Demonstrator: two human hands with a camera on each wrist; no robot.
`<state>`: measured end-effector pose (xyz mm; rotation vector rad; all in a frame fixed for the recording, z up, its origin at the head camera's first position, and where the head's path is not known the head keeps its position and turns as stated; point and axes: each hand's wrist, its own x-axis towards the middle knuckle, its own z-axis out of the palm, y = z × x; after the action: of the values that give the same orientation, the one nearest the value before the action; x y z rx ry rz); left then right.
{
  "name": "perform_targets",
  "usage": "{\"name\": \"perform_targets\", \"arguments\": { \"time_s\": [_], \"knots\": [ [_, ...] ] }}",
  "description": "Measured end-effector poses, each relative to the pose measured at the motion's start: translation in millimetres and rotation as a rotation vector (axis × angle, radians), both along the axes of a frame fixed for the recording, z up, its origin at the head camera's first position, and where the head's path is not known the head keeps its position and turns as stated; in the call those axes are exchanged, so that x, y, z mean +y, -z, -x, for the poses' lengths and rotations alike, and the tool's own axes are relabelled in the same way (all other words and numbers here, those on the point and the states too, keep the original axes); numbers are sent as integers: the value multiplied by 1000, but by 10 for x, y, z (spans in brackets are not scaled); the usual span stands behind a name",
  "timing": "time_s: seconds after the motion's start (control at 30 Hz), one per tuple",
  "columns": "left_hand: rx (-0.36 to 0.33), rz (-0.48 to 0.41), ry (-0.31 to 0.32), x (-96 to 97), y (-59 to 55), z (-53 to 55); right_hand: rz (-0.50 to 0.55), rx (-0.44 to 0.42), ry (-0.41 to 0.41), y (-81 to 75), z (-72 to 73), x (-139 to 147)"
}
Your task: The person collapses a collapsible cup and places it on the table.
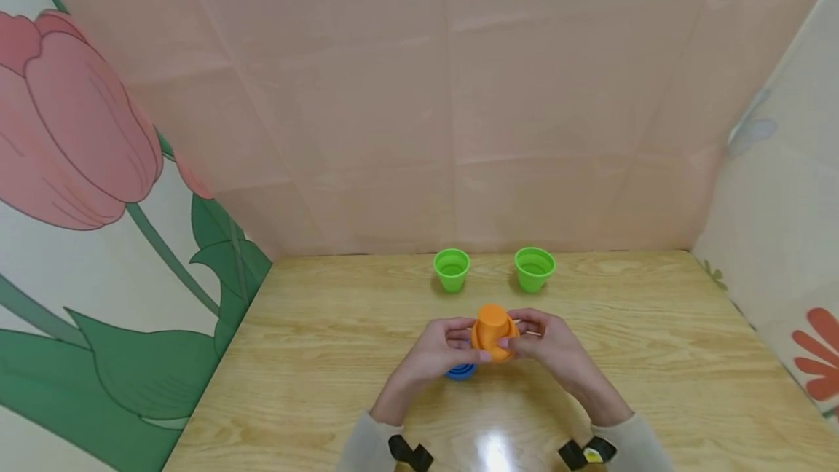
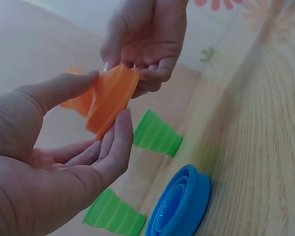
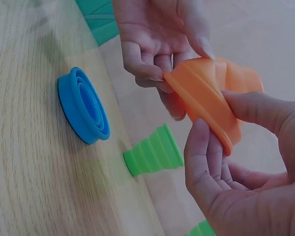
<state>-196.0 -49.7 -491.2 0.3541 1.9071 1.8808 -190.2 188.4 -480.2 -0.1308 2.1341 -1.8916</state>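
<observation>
An orange collapsible cup (image 1: pixel 493 323) is held between both hands above the table, its narrow end up and its wall partly folded and bent out of shape. My left hand (image 1: pixel 438 349) pinches one side, thumb on the wall and fingertips under the wide rim. On the opposite side my right hand (image 1: pixel 552 348) grips it the same way, with the thumb pressing into the soft orange wall (image 3: pixel 206 96). Just beyond the left fingers a blue collapsible cup (image 1: pixel 461 372) lies folded flat into rings on the table, partly hidden by that hand in the head view.
Two green collapsible cups (image 1: pixel 451 272) (image 1: pixel 534 270) stand extended and upright near the table's back edge, side by side with a gap. Behind them rises a pinkish-beige covered wall (image 1: pixel 367 130). Flower-printed panels (image 1: pixel 79 122) flank the wooden table (image 1: pixel 295 355).
</observation>
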Motion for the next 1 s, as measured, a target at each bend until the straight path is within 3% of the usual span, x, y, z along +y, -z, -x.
{"name": "perform_targets", "arguments": {
  "time_s": [0.4,0.67,0.8,1.0],
  "knots": [
    [60,65,-120,81,43,-8,-43,30,3,20,10,-12],
    [88,76,-254,144,71,-26,-76,52,-18,25,-14,-53],
    [62,51,-240,126,53,-28,-89,52,-9,8,-23,-51],
    [-1,-11,-177,72,23,-5,-26,27,-38,33,-24,-4]
  ]
}}
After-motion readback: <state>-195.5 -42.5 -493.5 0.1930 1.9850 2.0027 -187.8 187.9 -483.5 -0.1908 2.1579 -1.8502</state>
